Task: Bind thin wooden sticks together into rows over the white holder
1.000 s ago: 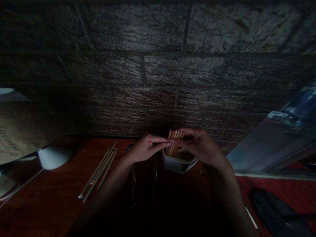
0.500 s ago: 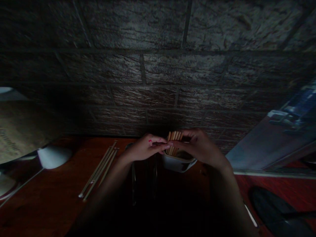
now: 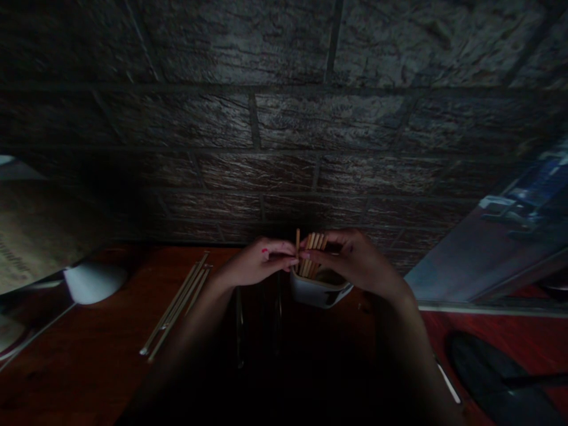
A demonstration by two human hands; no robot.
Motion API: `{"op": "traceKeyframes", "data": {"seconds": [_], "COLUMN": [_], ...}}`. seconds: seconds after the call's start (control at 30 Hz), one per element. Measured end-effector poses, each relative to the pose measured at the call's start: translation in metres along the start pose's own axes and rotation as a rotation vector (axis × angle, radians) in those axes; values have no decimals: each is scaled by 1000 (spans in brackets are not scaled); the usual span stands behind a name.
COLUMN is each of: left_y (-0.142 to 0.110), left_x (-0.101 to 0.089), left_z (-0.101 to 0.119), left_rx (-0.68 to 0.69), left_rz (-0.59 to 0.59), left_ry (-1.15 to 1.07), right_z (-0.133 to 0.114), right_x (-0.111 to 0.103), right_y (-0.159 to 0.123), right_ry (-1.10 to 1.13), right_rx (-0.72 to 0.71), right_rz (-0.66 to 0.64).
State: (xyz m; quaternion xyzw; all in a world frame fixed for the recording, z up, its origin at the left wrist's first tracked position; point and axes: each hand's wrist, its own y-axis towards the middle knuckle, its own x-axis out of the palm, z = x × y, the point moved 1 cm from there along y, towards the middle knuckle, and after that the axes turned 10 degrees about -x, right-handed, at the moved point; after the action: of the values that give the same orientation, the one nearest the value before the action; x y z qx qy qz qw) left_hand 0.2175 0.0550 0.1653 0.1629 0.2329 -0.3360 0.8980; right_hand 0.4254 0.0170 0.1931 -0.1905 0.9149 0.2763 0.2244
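The left hand pinches one stick; the right hand grips the other sticks, which stand in the white box. They seem light and stiff, best held near the top.

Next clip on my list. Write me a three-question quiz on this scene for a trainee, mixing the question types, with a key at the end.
1. Multiple choice: What is the right hand holding?
A) a spoon
B) a bundle of sticks
C) a folded cloth

2. True or false: The loose thin sticks lie on the wooden table, to the left of the white container.

3. Fill in the gap: One lone stick stands apart from the bundle, at the fingers of the ____ hand.

Key:
1. B
2. True
3. Left: the left hand pinches it.
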Motion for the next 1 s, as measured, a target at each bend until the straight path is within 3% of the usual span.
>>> {"op": "traceKeyframes", "data": {"seconds": [0.43,0.73,1.0], "left_y": [1,-1,-1], "left_x": [3,5,5], "left_z": [-7,0,-1], "left_rx": [-22,22,11], "left_rz": [-55,-101,-75], "left_ry": [67,189,108], "right_z": [0,4,0], "right_x": [1,1,0], "right_y": [-2,-3,-2], "right_ry": [-2,-60,-77], "right_rx": [17,12,4], "right_rz": [18,-13,-26]}}
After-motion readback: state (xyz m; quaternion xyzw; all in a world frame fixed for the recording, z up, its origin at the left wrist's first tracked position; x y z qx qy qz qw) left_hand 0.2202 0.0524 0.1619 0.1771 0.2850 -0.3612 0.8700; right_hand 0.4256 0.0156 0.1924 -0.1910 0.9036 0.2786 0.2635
